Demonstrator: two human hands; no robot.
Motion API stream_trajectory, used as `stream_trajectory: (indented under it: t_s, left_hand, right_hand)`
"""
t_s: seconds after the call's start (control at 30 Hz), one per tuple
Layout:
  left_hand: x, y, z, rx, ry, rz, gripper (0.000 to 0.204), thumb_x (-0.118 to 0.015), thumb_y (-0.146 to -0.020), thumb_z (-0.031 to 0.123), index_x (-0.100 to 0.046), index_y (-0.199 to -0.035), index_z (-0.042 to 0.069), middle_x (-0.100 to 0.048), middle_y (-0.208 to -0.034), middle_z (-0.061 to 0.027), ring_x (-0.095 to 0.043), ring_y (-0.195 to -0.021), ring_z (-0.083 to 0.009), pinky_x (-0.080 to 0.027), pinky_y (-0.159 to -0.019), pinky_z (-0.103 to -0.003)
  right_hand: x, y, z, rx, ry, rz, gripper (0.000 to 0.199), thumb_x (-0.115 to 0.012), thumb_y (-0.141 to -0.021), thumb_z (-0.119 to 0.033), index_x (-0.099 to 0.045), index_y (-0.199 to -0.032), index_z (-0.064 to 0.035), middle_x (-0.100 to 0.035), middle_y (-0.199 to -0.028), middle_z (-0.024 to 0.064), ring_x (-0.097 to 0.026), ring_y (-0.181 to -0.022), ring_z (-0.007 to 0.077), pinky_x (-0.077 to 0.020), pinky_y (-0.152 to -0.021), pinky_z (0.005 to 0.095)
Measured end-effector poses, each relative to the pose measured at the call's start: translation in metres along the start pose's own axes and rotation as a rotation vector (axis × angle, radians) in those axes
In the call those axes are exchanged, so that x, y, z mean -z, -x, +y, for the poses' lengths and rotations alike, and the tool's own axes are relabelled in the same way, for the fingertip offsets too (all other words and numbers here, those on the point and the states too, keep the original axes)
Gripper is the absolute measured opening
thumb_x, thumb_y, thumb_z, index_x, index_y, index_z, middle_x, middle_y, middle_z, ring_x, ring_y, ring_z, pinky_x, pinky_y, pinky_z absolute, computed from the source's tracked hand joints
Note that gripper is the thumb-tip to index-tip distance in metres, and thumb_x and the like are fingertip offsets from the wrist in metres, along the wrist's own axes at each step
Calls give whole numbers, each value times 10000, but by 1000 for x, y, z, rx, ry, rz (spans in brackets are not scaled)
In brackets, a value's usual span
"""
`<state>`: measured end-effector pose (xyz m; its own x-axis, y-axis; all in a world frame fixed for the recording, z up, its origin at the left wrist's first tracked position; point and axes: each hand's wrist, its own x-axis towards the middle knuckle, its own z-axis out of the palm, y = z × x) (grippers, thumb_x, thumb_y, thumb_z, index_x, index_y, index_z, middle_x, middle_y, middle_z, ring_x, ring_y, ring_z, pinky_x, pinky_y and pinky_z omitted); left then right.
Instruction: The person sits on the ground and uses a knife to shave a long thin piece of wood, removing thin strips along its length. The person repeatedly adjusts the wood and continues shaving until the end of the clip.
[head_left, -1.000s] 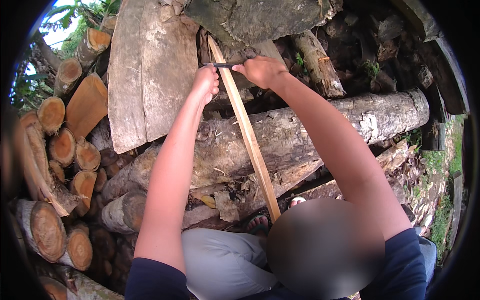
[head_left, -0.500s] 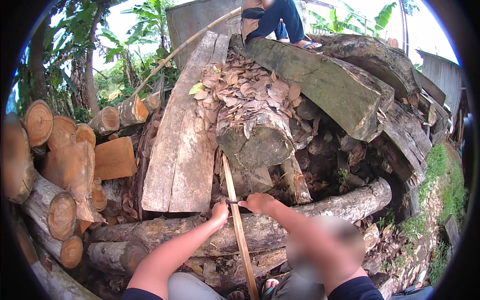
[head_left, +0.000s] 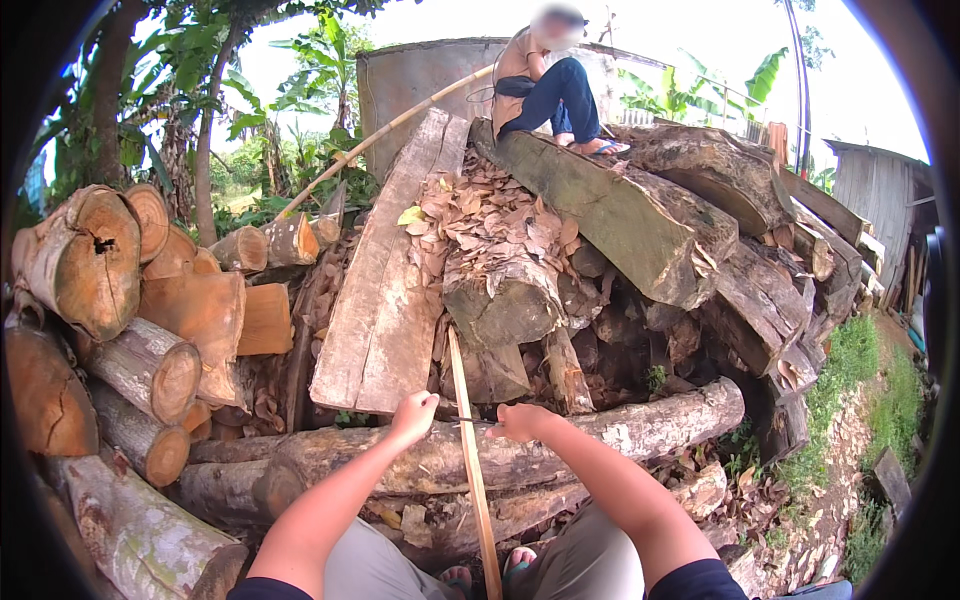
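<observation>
A long pale wooden strip (head_left: pixel 470 455) slants between my legs, its far end against the stacked timber. Across it lies a thin dark blade-like tool (head_left: pixel 467 420), too small to name exactly. My left hand (head_left: pixel 411 419) is closed beside the strip, apparently round one end of the tool; the grip itself is partly hidden. On the other side, my right hand (head_left: pixel 522 422) is closed round the tool's right end. Just under both hands lies a barked log (head_left: pixel 640 420).
A squared beam (head_left: pixel 380 310) leans ahead, beside a leaf-covered log (head_left: pixel 505 305). Cut logs (head_left: pixel 165 385) are piled at left. Another person (head_left: pixel 550 95) sits on a thick mossy timber (head_left: pixel 600 210) at the back. Grass (head_left: pixel 850 370) borders the pile at right.
The view has tilted up, showing more of the seated person. My left hand has shifted left, farther from the strip and from my right hand. The tool still crosses the strip.
</observation>
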<state>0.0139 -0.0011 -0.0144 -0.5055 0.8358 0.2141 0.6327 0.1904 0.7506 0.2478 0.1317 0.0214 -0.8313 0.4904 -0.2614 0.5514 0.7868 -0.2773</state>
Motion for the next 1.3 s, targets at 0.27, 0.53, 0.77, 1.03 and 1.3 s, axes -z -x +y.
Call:
stream_trajectory:
  t_s: [0.27,0.53,0.77,1.03,1.3]
  left_hand:
    - [0,6,20,-196,-244,-129,221,-703,-851,176,-621,-1043,103,-651,-934,-108,-662,-916,-285,-526,-788,-415]
    - [-9,8,-6,-330,-161,-122,510,-760,-839,236,-483,-1248,107,-555,-1053,-103,-604,-1011,-296,-499,-888,-421]
    - [-11,-4,-47,-378,-99,-65,298,-687,-902,138,-575,-1174,91,-569,-972,-69,-559,-846,-211,-488,-777,-351]
    - [-27,6,-59,-262,-167,-345,215,-576,-1005,247,-642,-1037,45,-582,-931,-109,-611,-841,-272,-489,-771,-386]
    - [-49,13,-59,-244,-391,-398,277,-510,-1045,322,-644,-1074,81,-562,-950,-120,-638,-841,-322,-510,-755,-454]
  right_hand:
    - [-28,-18,9,191,-11,254,511,-449,-1008,-598,-483,-1152,-108,-705,-847,204,-693,-878,433,-527,-769,541]
    - [-41,-36,14,120,-3,179,532,-422,-1020,-590,-420,-1334,-160,-708,-910,254,-682,-940,467,-529,-825,562]
    - [-52,-57,3,277,-15,74,331,-417,-1051,-468,-499,-1178,-174,-697,-875,212,-672,-877,450,-505,-771,568]
    - [-65,-59,2,315,24,242,229,-415,-1054,-294,-566,-1097,-128,-712,-901,165,-686,-880,399,-524,-769,536]
    - [-85,-59,18,144,-25,86,305,-417,-1060,-366,-611,-1101,-134,-717,-868,161,-698,-845,396,-535,-792,521]
